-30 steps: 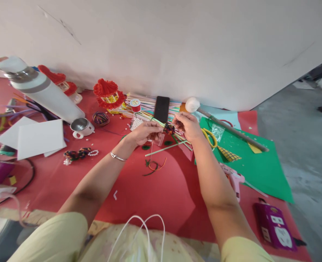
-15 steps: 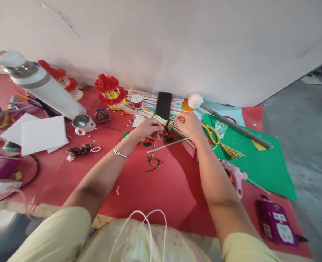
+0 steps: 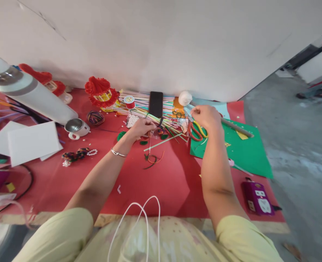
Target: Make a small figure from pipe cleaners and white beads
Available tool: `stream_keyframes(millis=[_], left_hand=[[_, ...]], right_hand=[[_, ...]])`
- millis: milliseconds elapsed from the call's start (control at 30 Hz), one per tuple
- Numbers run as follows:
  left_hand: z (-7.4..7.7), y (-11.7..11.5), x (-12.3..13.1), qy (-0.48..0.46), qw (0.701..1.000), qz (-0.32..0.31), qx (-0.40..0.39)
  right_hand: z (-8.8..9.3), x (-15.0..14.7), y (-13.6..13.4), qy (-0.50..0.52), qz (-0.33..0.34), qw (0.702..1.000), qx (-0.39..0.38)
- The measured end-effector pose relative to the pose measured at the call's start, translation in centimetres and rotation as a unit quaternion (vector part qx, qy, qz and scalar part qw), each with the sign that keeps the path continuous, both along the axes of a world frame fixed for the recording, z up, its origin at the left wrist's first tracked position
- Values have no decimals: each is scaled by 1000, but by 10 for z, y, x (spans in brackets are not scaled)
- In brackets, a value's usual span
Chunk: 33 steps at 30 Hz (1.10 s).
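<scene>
A black phone (image 3: 156,104) lay across pale straws (image 3: 139,95) on the red table (image 3: 161,189). On its near side was a dark multicoloured yarn piece (image 3: 160,131). The left hand (image 3: 141,128), nearer and left of the phone, had thumb and fingers together beside that yarn; whether they pinched it could not be told. Right of the phone, the right hand (image 3: 208,116) was curled near the scissors (image 3: 196,139), its grip impossible to make out. White beads (image 3: 133,120) and a red spool (image 3: 129,103) sat left of the phone.
</scene>
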<state>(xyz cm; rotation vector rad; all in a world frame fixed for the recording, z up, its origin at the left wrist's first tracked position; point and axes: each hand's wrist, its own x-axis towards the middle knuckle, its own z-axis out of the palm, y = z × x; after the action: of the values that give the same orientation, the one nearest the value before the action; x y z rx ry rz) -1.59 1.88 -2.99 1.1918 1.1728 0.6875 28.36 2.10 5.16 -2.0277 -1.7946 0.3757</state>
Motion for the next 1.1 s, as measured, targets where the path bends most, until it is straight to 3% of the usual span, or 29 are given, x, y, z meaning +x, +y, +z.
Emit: stream_keyframes(millis=[67,167,300,633,800,933,1000,1100], left_hand=[[2,-1,0,2,1000,-11,10],[6,-2,0,7,1000,-3,12],[11,-5,2,10,1000,2,5],[11,-8,6,13,1000,-6,-2],[13,-10,6,-4,1000,-15,18],[15,-10,4,-11,1000,-20,-2],[15,-10,3,-12,999,-35,-10],[14,-9,1,-2,999,-48,-1]], right_hand=[[-14,3,-3,-133,-32,988,-65],[-31,6,-10,-197,-29,971,-131],[-38,10,-18,-205,-27,968,-143],[-36,13,-25,-201,-27,966,-163],[-37,26,-26,-164,-31,973,-162],[-29,37,-28,-126,-54,987,-79],[-23,38,-29,-61,-45,997,-17],[-16,32,-34,136,17,990,19]])
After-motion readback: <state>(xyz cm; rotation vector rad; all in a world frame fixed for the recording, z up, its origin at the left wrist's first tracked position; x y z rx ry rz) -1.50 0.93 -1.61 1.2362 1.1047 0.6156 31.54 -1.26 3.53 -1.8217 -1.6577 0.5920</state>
